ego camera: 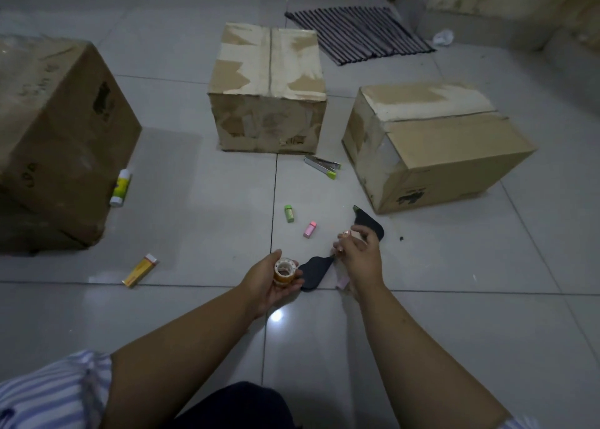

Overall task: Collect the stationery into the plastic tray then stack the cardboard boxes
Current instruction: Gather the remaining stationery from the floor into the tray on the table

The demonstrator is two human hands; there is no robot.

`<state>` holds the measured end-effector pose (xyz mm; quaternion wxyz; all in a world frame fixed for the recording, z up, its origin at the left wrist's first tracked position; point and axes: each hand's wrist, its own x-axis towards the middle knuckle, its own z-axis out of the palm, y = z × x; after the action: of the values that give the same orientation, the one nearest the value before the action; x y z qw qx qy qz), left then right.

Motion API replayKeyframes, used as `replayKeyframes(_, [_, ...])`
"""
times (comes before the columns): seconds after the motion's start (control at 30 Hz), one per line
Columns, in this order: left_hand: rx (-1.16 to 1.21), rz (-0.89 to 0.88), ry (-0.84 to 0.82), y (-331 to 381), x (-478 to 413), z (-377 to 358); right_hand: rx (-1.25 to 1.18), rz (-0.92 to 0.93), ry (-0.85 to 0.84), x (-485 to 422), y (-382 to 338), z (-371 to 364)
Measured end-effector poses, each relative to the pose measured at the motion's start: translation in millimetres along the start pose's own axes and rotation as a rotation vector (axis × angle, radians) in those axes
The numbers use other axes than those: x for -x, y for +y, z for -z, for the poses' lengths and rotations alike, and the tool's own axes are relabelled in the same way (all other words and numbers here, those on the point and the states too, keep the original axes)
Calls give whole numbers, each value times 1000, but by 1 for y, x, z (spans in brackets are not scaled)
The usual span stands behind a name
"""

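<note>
One tape roll [285,270], core axis upward, in curled grip of left hand [264,282]; right hand [362,255] around a pale item [346,235].

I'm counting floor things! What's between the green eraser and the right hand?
A pink eraser lies between the green eraser and the right hand, touching neither; the head view shows it.

I count three cardboard boxes [267,87] [435,143] [58,136], two small erasers [289,213] [309,229], one glue stick [120,187], one tape roll [285,271], one striped mat [358,32].
</note>
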<state>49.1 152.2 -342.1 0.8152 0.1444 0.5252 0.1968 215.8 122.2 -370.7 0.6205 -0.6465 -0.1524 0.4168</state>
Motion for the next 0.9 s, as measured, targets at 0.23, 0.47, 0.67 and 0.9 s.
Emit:
replayKeyframes(0.23, [-72,27,-37,-16,7,-1,79,-168,59,16,7,34])
replayKeyframes(0.47, [-105,31,-35,-25,10,-4,777,14,118,33,22,35])
replayKeyframes(0.67, [-107,31,-35,-26,13,-5,947,-11,90,40,21,30])
replayKeyframes(0.9, [-102,22,-62,-20,15,-6,-52,-365,-95,42,3,32])
